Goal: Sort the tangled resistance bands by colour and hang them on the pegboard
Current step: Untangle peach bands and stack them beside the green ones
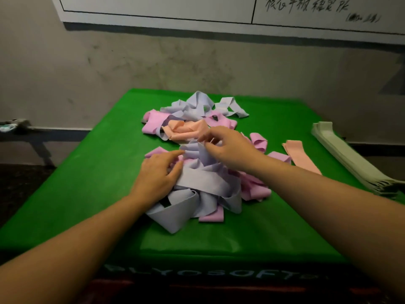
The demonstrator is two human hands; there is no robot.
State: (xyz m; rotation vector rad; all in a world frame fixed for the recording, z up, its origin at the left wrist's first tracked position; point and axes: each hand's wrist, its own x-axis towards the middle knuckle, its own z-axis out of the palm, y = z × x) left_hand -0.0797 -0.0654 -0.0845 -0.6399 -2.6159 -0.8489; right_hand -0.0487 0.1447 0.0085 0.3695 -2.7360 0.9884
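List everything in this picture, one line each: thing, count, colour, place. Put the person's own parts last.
lavender bands: several, count unclear, pale blue-purple, tangled in the near pile and at the far end of the pile
pink bands: several, count unclear, pink, mixed through the pile
peach bands in the pile: a crumpled bunch, peach, middle of the far pile
flat peach band: one, peach, lying apart to the right of the pile
pale green bands: a stack, pale green, right edge of the table
table cover: one, green, under everything
whiteboard: one, white with handwriting, on the wall above
left hand: one, fingers on the near lavender tangle
right hand: one, pinching a lavender band
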